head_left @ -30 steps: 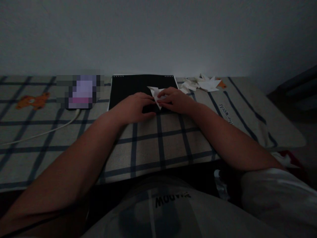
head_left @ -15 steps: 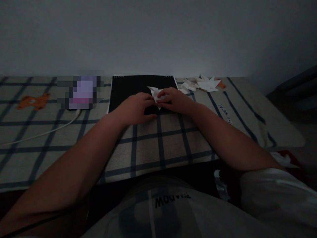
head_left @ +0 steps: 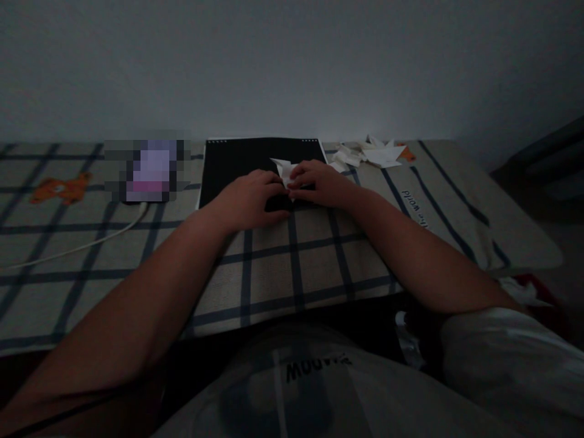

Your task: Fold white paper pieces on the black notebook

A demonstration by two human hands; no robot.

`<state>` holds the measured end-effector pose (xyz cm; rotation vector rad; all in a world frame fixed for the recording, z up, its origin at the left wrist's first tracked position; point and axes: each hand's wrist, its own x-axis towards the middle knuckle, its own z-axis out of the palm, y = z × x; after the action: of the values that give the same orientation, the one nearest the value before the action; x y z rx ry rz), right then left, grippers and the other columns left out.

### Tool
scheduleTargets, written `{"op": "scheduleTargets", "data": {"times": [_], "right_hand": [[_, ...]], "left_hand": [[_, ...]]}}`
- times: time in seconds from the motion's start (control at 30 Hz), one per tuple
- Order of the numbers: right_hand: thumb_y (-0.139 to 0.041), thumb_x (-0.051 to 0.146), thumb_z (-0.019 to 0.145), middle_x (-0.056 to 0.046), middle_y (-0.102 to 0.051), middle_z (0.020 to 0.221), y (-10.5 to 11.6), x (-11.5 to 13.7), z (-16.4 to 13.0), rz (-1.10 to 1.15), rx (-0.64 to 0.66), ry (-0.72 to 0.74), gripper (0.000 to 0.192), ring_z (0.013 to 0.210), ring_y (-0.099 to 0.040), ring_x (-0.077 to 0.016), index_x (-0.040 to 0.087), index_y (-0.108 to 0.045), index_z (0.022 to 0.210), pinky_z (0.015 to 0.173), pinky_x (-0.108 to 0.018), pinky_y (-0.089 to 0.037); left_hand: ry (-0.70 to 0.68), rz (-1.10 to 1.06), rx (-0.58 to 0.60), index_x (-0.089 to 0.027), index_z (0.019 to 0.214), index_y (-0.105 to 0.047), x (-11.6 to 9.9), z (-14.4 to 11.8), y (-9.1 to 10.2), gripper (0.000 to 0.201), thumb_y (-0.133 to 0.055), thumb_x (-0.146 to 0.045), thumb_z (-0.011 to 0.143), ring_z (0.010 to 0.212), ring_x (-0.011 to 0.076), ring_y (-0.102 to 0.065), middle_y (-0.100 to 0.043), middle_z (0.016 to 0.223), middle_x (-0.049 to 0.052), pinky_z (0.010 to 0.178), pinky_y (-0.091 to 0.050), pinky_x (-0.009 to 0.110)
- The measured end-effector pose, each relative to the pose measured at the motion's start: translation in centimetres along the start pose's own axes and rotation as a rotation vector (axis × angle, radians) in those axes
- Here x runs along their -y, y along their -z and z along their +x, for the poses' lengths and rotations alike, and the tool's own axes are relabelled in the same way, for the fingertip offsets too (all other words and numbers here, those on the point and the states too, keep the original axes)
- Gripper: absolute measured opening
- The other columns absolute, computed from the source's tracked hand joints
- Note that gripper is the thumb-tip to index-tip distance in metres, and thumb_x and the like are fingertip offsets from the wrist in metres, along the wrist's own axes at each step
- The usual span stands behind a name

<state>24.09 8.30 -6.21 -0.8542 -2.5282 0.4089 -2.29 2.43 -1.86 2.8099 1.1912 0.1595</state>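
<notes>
A small folded white paper (head_left: 285,169) lies on a black sheet (head_left: 232,163) at the far middle of a checked cloth surface. My left hand (head_left: 250,198) presses on the paper's left side, fingers curled over it. From the right, my right hand (head_left: 319,182) pinches the same paper with its fingertips. Most of the paper is hidden under the two hands; only its upper pointed part shows. The room is dim.
A pile of folded white paper pieces (head_left: 369,154) lies at the back right. A pixelated device (head_left: 148,169) sits at the back left with a white cable (head_left: 82,243) running from it. An orange bear print (head_left: 61,187) marks the cloth. A wall stands behind.
My hands have closed in over the paper, so less of it shows; its lower point is now covered. The hands stay in the same place.
</notes>
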Motion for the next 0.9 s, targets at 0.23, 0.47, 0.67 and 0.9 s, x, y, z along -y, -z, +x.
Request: {"op": "scheduleTargets", "data": {"times": [0.23, 0.47, 0.67, 0.9], "right_hand": [[-0.073, 0.041, 0.105, -0.012, -0.078, 0.133, -0.3, -0.8, 0.0, -0.004, -0.018, 0.021, 0.025, 0.123, -0.067, -0.0312, 0.025, -0.089, 0.114, 0.109, -0.049, -0.050], [-0.090, 0.049, 0.093, -0.012, -0.076, 0.138, 0.1, -0.1, -0.2, -0.013, 0.006, 0.002, 0.035, 0.128, -0.066, -0.0353, 0.025, -0.088, 0.119, 0.110, -0.052, -0.051], [-0.079, 0.046, 0.104, -0.013, -0.077, 0.137, 0.6, -0.1, -0.3, 0.030, 0.022, 0.033, 0.028, 0.130, -0.066, -0.0334, 0.025, -0.089, 0.119, 0.115, -0.053, -0.050], [-0.069, 0.034, 0.108, -0.011, -0.080, 0.131, 0.0, -1.3, 0.1, 0.058, -0.015, 0.057, 0.023, 0.126, -0.068, -0.0297, 0.026, -0.090, 0.115, 0.114, -0.051, -0.051]], "left_hand": [[-0.005, -0.020, 0.009, -0.023, 0.144, -0.080, -0.1, 0.0, 0.2, 0.058, -0.062, -0.058, 0.100, 0.143, 0.0386, -0.064, -0.070, 0.155, 0.014, 0.121, -0.053, 0.054], [-0.007, -0.033, 0.014, -0.022, 0.144, -0.080, 0.0, 0.0, 0.2, 0.059, -0.062, -0.058, 0.100, 0.144, 0.0398, -0.064, -0.071, 0.155, 0.015, 0.123, -0.053, 0.056], [-0.008, -0.039, 0.026, -0.023, 0.144, -0.080, 0.0, 0.1, 0.3, 0.058, -0.064, -0.057, 0.100, 0.144, 0.0394, -0.064, -0.070, 0.156, 0.014, 0.123, -0.053, 0.054], [-0.021, -0.036, 0.012, -0.022, 0.144, -0.079, 0.1, -0.1, 0.2, 0.057, -0.064, -0.056, 0.101, 0.146, 0.0385, -0.063, -0.068, 0.158, 0.014, 0.125, -0.052, 0.054]]}}
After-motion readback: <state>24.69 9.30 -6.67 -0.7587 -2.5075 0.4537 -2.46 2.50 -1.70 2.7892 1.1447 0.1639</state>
